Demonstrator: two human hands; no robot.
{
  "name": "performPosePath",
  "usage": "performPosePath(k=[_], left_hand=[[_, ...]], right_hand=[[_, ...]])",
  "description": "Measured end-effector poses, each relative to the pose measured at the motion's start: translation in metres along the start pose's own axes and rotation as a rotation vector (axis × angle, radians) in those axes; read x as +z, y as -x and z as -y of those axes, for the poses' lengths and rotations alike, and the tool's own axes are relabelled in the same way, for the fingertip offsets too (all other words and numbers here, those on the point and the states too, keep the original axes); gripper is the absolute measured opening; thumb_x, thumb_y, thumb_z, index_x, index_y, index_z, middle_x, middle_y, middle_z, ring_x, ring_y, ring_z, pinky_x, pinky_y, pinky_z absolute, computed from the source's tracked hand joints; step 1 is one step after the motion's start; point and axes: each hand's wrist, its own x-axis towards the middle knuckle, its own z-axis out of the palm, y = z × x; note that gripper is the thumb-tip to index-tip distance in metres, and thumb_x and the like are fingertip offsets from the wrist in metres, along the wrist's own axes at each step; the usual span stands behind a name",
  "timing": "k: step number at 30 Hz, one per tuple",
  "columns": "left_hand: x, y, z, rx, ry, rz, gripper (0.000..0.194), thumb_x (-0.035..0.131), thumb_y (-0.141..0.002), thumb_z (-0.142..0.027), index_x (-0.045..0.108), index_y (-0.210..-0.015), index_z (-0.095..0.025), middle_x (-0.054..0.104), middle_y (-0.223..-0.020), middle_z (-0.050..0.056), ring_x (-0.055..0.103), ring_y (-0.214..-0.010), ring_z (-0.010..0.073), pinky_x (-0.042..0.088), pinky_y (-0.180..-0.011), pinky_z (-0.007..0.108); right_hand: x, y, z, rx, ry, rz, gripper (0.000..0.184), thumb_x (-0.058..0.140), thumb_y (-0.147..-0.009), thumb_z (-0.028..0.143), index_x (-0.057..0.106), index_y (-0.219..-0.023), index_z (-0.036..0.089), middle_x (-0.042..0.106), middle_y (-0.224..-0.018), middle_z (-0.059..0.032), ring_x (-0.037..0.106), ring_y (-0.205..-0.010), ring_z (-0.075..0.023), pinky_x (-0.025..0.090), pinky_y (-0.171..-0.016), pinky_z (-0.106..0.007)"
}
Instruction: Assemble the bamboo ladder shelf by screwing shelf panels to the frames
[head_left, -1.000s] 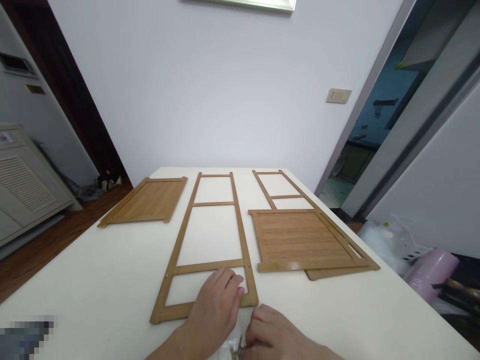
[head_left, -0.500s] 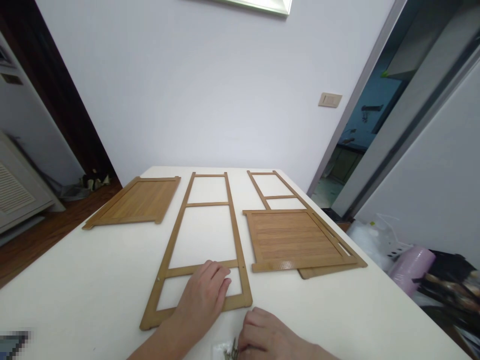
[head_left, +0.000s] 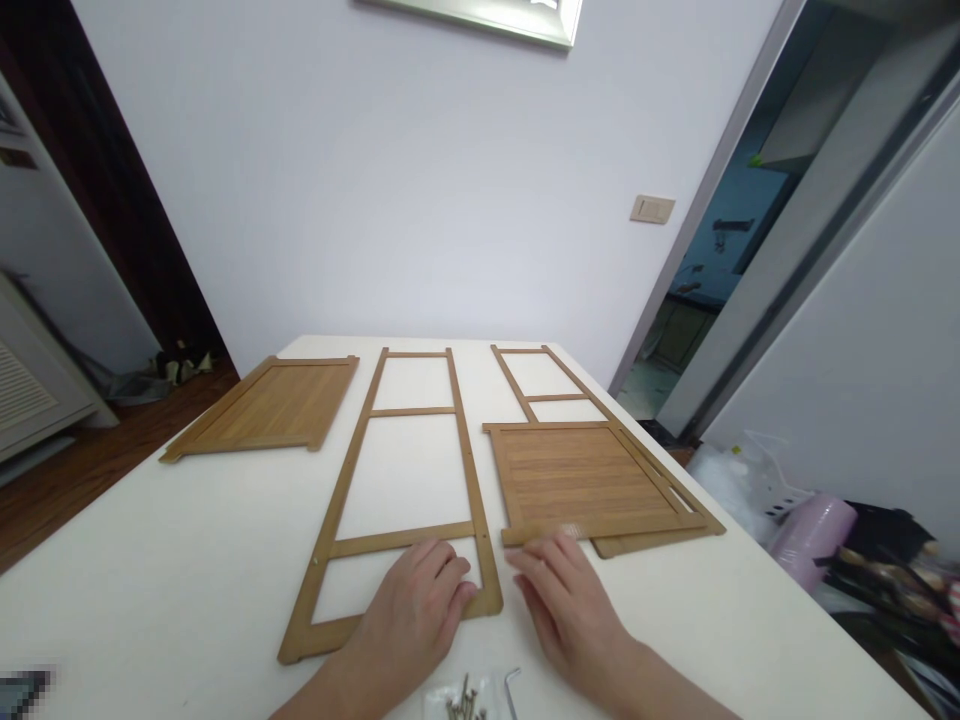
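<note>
My left hand (head_left: 424, 605) lies over the near end of a ladder-like wooden frame (head_left: 352, 541), its fingers curled in toward the thumb; what they hold, if anything, is hidden. Just right of that frame's near corner, my right hand (head_left: 570, 605) hovers with bent fingers close to the thumb. Anything pinched there is too small to make out. Closest to me, several screws (head_left: 466, 706) lie on a small clear plastic bag (head_left: 439, 698). A bent hex key (head_left: 510, 688) sits beside them.
A slatted wooden panel (head_left: 585, 475) overlaps a second wooden frame (head_left: 559, 398) on the right. Another slatted panel (head_left: 262, 405) lies at the left of the white table (head_left: 202, 540). Behind stands a wall (head_left: 420, 180). A pink roll (head_left: 814, 540) is beyond the right edge.
My right hand has moved up and away from the screws, toward the frame's near right corner, uncovering the hex key. My left hand has shifted slightly right and down. The view has tilted slightly.
</note>
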Motion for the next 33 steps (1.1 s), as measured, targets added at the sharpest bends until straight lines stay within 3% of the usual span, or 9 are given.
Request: performPosePath(k=[4,11,15,19,22,25,33], left_hand=[[-0.003,0.001,-0.002,-0.005,0.000,0.029,0.010,0.053,-0.093,-0.023,0.062,-0.091,-0.020,0.061,-0.089,0.004,0.057,-0.086,0.0220,0.050,-0.075,0.040],[-0.006,0.004,-0.003,0.008,0.010,0.042,0.017,0.070,-0.081,-0.032,0.062,-0.091,-0.020,0.062,-0.093,0.005,0.056,-0.088,0.0238,0.049,-0.078,0.042],[-0.006,0.003,-0.004,0.004,0.018,0.045,0.012,0.061,-0.088,-0.031,0.062,-0.091,-0.020,0.061,-0.093,0.005,0.056,-0.088,0.0236,0.049,-0.078,0.043],[-0.005,0.001,-0.002,-0.002,0.041,0.043,0.018,0.043,-0.095,-0.018,0.061,-0.091,-0.020,0.060,-0.089,0.005,0.055,-0.087,0.0217,0.048,-0.077,0.040],[-0.005,0.000,0.002,-0.021,0.081,0.030,0.025,0.038,-0.095,-0.013,0.062,-0.096,-0.020,0.060,-0.089,0.005,0.056,-0.088,0.0214,0.048,-0.078,0.040],[-0.005,0.000,0.004,-0.044,0.119,0.008,0.026,0.037,-0.095,-0.013,0.062,-0.096,-0.020,0.061,-0.088,0.005,0.056,-0.088,0.0212,0.048,-0.079,0.040],[-0.005,-0.001,0.004,-0.036,0.139,-0.040,0.027,0.037,-0.094,-0.013,0.063,-0.095,-0.020,0.063,-0.087,0.005,0.058,-0.086,0.0203,0.050,-0.078,0.038]], right_hand=[[-0.001,0.000,-0.033,0.207,0.248,0.025,0.030,0.046,-0.092,0.010,0.057,-0.120,0.017,0.064,-0.108,-0.0126,0.053,-0.094,-0.0255,0.045,-0.080,-0.043],[-0.003,0.004,-0.057,0.283,0.422,0.119,0.025,0.046,-0.091,0.007,0.064,-0.105,0.017,0.067,-0.098,-0.0097,0.055,-0.089,-0.0250,0.041,-0.081,-0.042],[-0.007,0.004,-0.063,0.319,0.395,0.046,0.025,0.045,-0.090,0.006,0.063,-0.103,0.018,0.066,-0.098,-0.0107,0.054,-0.088,-0.0253,0.042,-0.079,-0.042],[-0.008,0.002,-0.032,0.179,0.086,-0.032,0.024,0.047,-0.091,0.009,0.059,-0.108,0.020,0.062,-0.103,-0.0099,0.054,-0.094,-0.0232,0.044,-0.081,-0.039],[-0.005,0.001,0.008,0.060,-0.183,0.102,0.023,0.048,-0.089,0.006,0.059,-0.102,0.021,0.060,-0.095,-0.0075,0.054,-0.088,-0.0196,0.046,-0.077,-0.034],[0.003,0.003,0.037,-0.048,-0.246,0.167,0.019,0.052,-0.088,0.008,0.061,-0.099,0.021,0.061,-0.091,-0.0075,0.054,-0.087,-0.0195,0.045,-0.076,-0.034],[0.027,0.009,0.036,-0.195,-0.202,0.214,0.007,0.060,-0.089,0.020,0.063,-0.094,0.021,0.062,-0.085,-0.0038,0.055,-0.082,-0.0166,0.044,-0.072,-0.030]])
